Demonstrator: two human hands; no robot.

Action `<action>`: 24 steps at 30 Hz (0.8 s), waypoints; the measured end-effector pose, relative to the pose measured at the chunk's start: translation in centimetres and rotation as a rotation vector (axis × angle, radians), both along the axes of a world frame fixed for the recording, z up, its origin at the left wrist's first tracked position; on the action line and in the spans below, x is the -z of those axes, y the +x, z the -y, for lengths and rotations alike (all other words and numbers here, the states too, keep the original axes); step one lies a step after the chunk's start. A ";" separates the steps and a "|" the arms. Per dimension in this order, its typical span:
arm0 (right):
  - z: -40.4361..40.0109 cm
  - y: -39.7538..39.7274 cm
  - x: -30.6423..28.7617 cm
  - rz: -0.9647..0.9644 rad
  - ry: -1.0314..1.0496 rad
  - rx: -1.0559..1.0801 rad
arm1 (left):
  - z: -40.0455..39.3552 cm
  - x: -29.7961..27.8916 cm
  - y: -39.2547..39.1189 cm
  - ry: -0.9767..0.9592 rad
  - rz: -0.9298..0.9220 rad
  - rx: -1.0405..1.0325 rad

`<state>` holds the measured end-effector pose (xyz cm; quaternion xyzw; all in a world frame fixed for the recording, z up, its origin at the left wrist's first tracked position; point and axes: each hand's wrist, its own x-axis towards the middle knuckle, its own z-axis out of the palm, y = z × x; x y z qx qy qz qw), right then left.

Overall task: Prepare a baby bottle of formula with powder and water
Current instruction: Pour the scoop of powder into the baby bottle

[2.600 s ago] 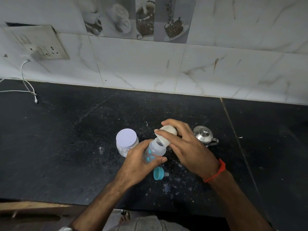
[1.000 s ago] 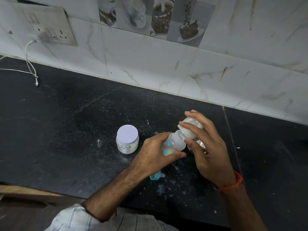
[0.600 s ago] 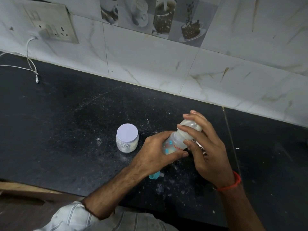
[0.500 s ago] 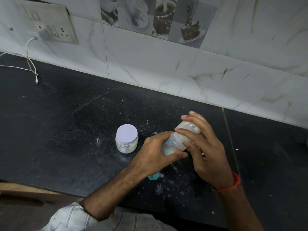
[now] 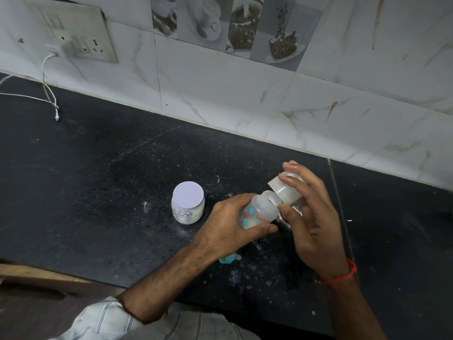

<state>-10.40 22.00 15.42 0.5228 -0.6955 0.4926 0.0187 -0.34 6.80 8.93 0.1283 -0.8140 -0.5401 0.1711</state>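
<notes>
My left hand grips a small clear baby bottle with blue prints, tilted to the right, its mouth uncovered. My right hand holds a translucent white cap just beyond the bottle's mouth, tipped against the rim. A little pale liquid or powder shows in the bottle's lower part. A jar of white powder with a pale lid stands left of my hands. A teal nipple ring lies on the counter under my left wrist.
The black stone counter is dusted with spilled white powder. A steel vessel is mostly hidden behind my right hand. A white charger cable hangs from a wall socket at the far left. Tiled wall runs along the back.
The white cap sat over the bottle's mouth half a second ago; now it is lifted off and tipped, so the mouth shows. Both hands keep their hold.
</notes>
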 end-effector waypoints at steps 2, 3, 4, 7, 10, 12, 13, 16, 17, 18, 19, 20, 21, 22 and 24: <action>0.0 0.1 0.0 -0.026 -0.007 0.018 | 0.0 0.0 0.0 -0.004 0.001 0.000; 0.0 0.1 0.0 -0.079 0.018 0.019 | 0.0 0.0 0.0 -0.001 -0.002 0.000; 0.1 0.0 0.1 -0.128 0.053 0.005 | -0.1 0.1 0.1 0.002 -0.004 0.000; 0.1 0.1 0.1 -0.146 0.079 -0.022 | -0.1 0.1 0.3 0.006 -0.005 -0.002; 0.0 0.2 0.1 -0.166 0.026 0.013 | 0.0 0.2 0.4 0.003 -0.001 -0.010; 0.1 0.3 0.2 -0.185 0.085 -0.023 | 0.0 0.2 0.5 0.010 -0.004 -0.010; 0.1 0.3 0.2 -0.183 0.110 -0.039 | 0.0 0.3 0.5 0.013 -0.003 -0.005; 0.1 0.4 0.2 -0.181 0.044 0.005 | 0.0 0.4 0.6 -0.001 0.002 -0.001; 0.0 0.4 0.2 -0.187 0.030 0.015 | 0.0 0.4 0.6 -0.005 0.001 -0.003; 0.1 0.4 0.2 -0.188 0.038 0.008 | -0.1 0.4 0.6 -0.003 -0.002 -0.004; 0.1 0.4 0.2 -0.179 0.060 -0.009 | -0.1 0.4 0.6 0.001 -0.005 -0.004; 0.2 0.4 0.2 -0.166 0.071 -0.021 | -0.1 0.5 0.6 0.003 -0.004 -0.006; 0.2 0.5 0.3 -0.158 0.056 -0.012 | -0.1 0.5 0.6 0.001 0.001 -0.004; 0.2 0.6 0.3 -0.156 0.023 0.014 | 0.0 0.5 0.6 -0.006 0.007 -0.004; 0.1 0.5 0.3 -0.162 0.009 0.028 | 0.1 0.6 0.7 -0.016 0.007 -0.009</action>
